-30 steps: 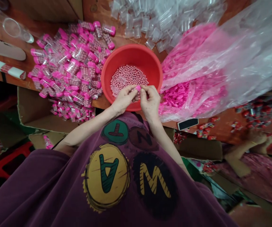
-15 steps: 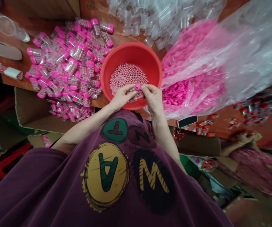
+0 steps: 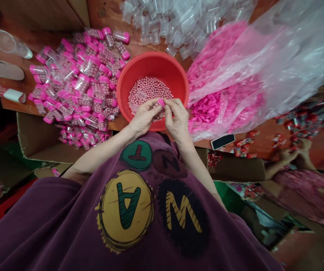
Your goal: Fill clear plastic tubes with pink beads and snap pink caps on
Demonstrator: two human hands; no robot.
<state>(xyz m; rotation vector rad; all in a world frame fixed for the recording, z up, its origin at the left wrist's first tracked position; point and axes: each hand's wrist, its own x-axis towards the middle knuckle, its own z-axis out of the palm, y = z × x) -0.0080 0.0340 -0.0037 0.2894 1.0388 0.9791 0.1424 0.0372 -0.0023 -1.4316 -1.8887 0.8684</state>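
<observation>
My left hand point(image 3: 144, 117) pinches a small clear jar, mostly hidden by the fingers, at the near side of the red bowl point(image 3: 180, 71). A bright pink cap point(image 3: 161, 102) shows on top of it. My right hand point(image 3: 178, 119) meets it from the other side, its thumb and forefinger closed at the cap's edge. Pale pink beads point(image 3: 147, 90) cover the bottom of the bowl under both hands. Left of the bowl lies a heap of filled, pink-capped jars point(image 3: 77, 82). Loose pink caps point(image 3: 207, 109) spill from a clear plastic bag point(image 3: 280, 56) on the right.
Empty clear jars point(image 3: 164, 28) are piled behind the bowl. A cardboard box point(image 3: 35, 141) with more filled jars sits below the table edge at left. A phone point(image 3: 223, 141) lies at the front edge. Farther right, another person's hands point(image 3: 297, 154) work among red-and-clear pieces.
Both hands stay together over the bowl, and my right fingers have shifted slightly around the cap. The view has moved a little. The other person's hands have come closer together over the table.
</observation>
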